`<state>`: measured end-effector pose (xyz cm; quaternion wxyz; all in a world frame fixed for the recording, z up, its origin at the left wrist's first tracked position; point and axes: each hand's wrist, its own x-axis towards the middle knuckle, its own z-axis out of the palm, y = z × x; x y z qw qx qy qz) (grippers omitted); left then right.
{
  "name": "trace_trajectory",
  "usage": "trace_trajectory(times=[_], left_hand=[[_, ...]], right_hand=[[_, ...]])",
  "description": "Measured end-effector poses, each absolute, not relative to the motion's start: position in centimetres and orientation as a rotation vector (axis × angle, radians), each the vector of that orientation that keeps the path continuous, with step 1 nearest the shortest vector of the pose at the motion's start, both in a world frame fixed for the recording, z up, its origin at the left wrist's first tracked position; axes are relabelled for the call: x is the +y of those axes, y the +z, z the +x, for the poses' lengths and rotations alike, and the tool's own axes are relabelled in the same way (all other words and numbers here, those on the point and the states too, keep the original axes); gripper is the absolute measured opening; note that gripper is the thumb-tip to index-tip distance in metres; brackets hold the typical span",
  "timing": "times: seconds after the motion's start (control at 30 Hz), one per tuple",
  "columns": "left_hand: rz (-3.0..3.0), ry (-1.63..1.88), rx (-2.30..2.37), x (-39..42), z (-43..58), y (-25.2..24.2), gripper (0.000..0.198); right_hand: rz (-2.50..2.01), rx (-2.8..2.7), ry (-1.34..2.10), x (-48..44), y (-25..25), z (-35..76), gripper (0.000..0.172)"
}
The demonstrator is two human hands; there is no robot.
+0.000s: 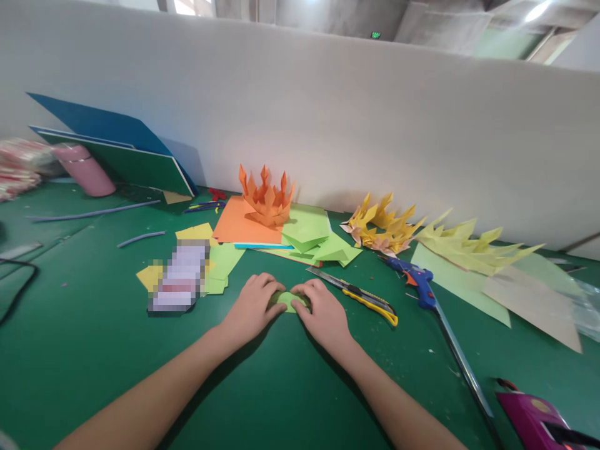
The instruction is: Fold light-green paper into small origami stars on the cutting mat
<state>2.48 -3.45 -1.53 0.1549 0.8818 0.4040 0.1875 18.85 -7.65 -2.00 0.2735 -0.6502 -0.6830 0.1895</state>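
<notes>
Leftmost on the green table [94,350], a pink bottle [84,170] lies tilted against blue and green boards [126,153] that lean on the white partition. Nearer the middle, yellow and light-green paper scraps [220,262] lie flat beside a blurred-out object.

The left hand [250,309] rests on the table with its fingers [272,292] bent down over the left end of a small green folded paper [290,301]. The right hand [325,315] meets it from the other side, its fingers [304,290] curled onto the right end. Both hands pinch and press the paper against the table, just in front of the person.

Behind the hands, an orange paper crown [266,200] stands on an orange sheet [234,226], with a stack of light-green sheets [309,234] next to it. Just right of the right hand lies a yellow utility knife [363,297], then a blue glue gun [419,281]. Farther back sit a yellow folded crown [384,228] and a pale yellow one [469,247]. A magenta object [534,419] shows at the lower right corner.
</notes>
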Motion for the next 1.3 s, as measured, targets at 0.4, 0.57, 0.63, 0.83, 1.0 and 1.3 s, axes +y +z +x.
trace_trajectory(times=[0.4, 0.57, 0.63, 0.83, 1.0, 1.3], left_hand=[[2.498, 0.648, 1.015, -3.5, 2.7, -1.5, 0.009], [2.543, 0.639, 0.969, -3.2, 2.5, -1.6, 0.004], [2.535, 0.619, 0.964, -3.3, 2.5, -1.5, 0.005], [2.507, 0.603, 1.051, -3.8, 2.4, -1.1, 0.011], [2.550, 0.596, 0.998, -3.9, 2.2, -1.3, 0.020], [2.588, 0.518, 1.023, -3.9, 2.4, -1.2, 0.026]], right_hand=[[-1.624, -1.783, 0.405, -7.7, -2.9, 18.6, 0.014], [-1.574, -1.854, 0.315, -7.6, -3.2, 18.8, 0.016], [-1.555, -1.899, 0.252, -7.6, -3.4, 18.9, 0.018], [-1.537, -2.119, 0.002, -8.2, -3.4, 19.2, 0.024], [-1.564, -2.196, -0.053, -8.6, -3.3, 19.3, 0.022], [-1.625, -2.332, -0.231, -8.8, -3.3, 19.2, 0.020]])
